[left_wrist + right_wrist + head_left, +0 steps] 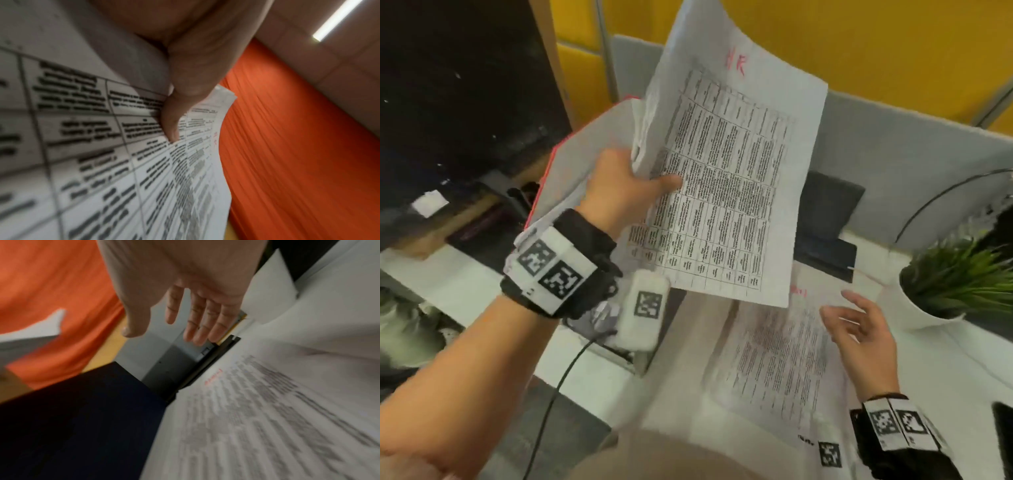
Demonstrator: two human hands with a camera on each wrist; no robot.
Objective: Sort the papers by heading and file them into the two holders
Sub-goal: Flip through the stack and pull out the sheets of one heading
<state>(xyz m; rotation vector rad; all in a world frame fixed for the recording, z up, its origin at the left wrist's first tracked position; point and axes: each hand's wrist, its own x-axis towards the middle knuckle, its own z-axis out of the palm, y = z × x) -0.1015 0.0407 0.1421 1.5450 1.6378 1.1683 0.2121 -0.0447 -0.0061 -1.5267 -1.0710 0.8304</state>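
My left hand [626, 185] holds up a bundle of printed sheets [726, 178]; the front sheet carries a table and a red "HR" heading. The thumb [185, 100] presses on the front of the HR sheets [127, 162], the other fingers are behind. My right hand [859, 329] hovers with spread, straight fingers [197, 318] over a text page with a red heading [784, 356] that lies on the desk. A dark holder [825, 219] stands behind that page against the grey divider. A white, red-edged holder [571, 171] is behind my left hand.
A potted plant [959, 284] in a white pot stands at the right by a black cable [941, 198]. A dark monitor [462, 89] fills the upper left. A black device [1003, 442] lies at the right edge. Yellow panels rise behind the grey divider [914, 144].
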